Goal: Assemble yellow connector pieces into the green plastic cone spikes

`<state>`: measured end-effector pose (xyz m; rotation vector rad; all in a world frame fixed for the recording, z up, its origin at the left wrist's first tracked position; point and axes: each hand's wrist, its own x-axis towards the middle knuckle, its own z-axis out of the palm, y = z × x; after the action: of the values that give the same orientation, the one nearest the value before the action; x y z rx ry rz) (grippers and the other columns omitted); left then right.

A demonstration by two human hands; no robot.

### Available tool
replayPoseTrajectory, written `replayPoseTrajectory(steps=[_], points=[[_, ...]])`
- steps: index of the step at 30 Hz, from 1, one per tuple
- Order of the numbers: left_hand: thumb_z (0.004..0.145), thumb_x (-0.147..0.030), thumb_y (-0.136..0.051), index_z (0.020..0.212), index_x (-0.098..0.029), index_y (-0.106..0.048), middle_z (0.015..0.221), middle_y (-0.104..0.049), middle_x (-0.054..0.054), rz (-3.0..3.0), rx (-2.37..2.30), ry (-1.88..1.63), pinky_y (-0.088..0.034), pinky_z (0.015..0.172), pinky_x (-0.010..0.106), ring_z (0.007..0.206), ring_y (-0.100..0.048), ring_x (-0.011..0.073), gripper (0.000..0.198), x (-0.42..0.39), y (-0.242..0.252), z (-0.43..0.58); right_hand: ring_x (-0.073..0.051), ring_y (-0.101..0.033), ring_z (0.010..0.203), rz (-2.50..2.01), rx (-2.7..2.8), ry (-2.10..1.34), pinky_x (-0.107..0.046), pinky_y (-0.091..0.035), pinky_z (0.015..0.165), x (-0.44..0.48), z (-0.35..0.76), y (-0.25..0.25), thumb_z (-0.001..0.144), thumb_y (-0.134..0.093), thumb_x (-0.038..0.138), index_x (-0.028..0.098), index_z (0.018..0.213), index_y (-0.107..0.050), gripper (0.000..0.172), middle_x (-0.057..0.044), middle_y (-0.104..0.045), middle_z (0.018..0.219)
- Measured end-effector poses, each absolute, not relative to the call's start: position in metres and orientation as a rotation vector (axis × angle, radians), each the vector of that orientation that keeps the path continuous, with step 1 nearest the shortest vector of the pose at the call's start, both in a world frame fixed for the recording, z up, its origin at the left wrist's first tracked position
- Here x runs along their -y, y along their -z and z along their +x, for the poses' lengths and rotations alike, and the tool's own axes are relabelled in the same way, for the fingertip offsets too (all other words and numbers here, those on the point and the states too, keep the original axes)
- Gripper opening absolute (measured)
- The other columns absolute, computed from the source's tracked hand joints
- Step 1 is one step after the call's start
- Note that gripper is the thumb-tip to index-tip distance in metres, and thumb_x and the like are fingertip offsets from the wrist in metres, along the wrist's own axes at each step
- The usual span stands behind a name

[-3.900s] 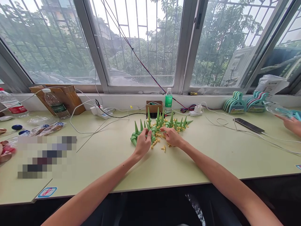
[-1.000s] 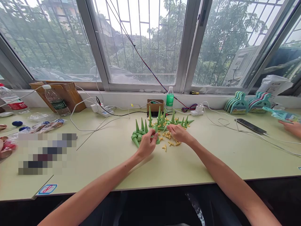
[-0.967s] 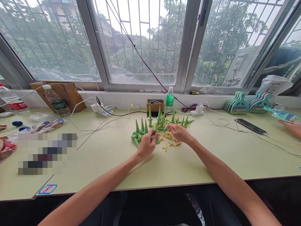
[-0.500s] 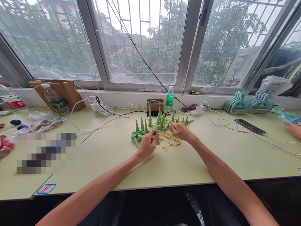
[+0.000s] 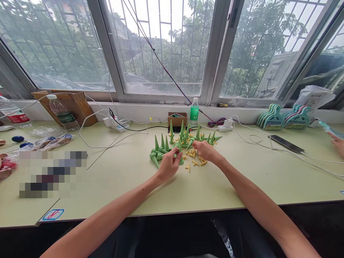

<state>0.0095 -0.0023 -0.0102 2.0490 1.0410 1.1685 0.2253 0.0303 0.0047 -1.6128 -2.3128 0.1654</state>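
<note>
My left hand [image 5: 170, 165] is closed around a green cone-shaped spike [image 5: 181, 162] that stands tip up, partly hidden by the fingers. To the right, my right hand [image 5: 206, 151] has its fingertips pinched together over the pile; anything between them is too small to make out. Around both hands are several more green spikes [image 5: 162, 141], some upright and some on their sides. Small yellow T-shaped pieces [image 5: 188, 167] lie loose between and in front of the hands.
Behind the spikes stand a small cardboard box [image 5: 177, 116] and a green-labelled bottle [image 5: 194, 111]. White cables, a power strip [image 5: 119, 125] and a phone [image 5: 286, 143] lie on the table [image 5: 113, 168]. At the far right, another person's hand [image 5: 338, 144] holds a light-blue item.
My right hand has shifted slightly left, toward the spike in my left hand. The other person's hand at the far right has moved with the light-blue item.
</note>
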Motion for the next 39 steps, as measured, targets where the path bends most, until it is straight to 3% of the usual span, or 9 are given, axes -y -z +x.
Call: replayPoseTrajectory(steps=[7, 19, 27, 39], points=[[0.092, -0.039, -0.043, 0.079, -0.019, -0.041, 0.065, -0.038, -0.005, 2.052, -1.047, -1.157, -0.021, 0.045, 0.021, 0.046, -0.024, 0.0055, 0.024, 0.003, 0.009, 0.011, -0.016, -0.059, 0.074, -1.592, 2.35, -0.125, -0.022, -0.034, 0.062, -0.035, 0.222, 0.002, 0.082, -0.051, 0.004, 0.015, 0.096, -0.066, 0.023, -0.008, -0.067, 0.08], [0.093, -0.04, -0.042, 0.078, -0.019, -0.04, 0.064, -0.038, -0.005, 2.075, -1.032, -1.169, -0.022, 0.045, 0.021, 0.046, -0.025, 0.0055, 0.025, 0.003, 0.009, 0.009, -0.017, -0.062, 0.083, -1.328, 2.298, -0.161, -0.023, -0.04, 0.071, -0.032, 0.219, 0.002, 0.086, -0.051, 0.009, 0.017, 0.095, -0.067, 0.019, -0.007, -0.069, 0.089], [0.091, -0.045, -0.044, 0.079, -0.02, -0.043, 0.064, -0.041, -0.005, 1.968, -1.097, -1.173, -0.023, 0.043, 0.021, 0.043, -0.031, 0.0058, 0.028, 0.003, 0.006, 0.008, -0.014, -0.058, 0.074, -1.452, 2.34, -0.185, -0.023, -0.034, 0.063, -0.02, 0.219, -0.011, 0.083, -0.059, 0.022, 0.018, 0.084, -0.063, 0.005, -0.003, -0.068, 0.083], [0.09, -0.047, -0.046, 0.078, -0.02, -0.042, 0.054, -0.034, -0.007, 1.901, -1.122, -1.173, -0.024, 0.041, 0.021, 0.039, -0.035, 0.0067, 0.03, 0.001, 0.005, 0.007, -0.016, -0.057, 0.075, -1.54, 2.416, -0.213, -0.022, -0.034, 0.061, -0.021, 0.219, -0.007, 0.076, -0.059, 0.02, 0.019, 0.088, -0.057, 0.013, -0.003, -0.067, 0.079]])
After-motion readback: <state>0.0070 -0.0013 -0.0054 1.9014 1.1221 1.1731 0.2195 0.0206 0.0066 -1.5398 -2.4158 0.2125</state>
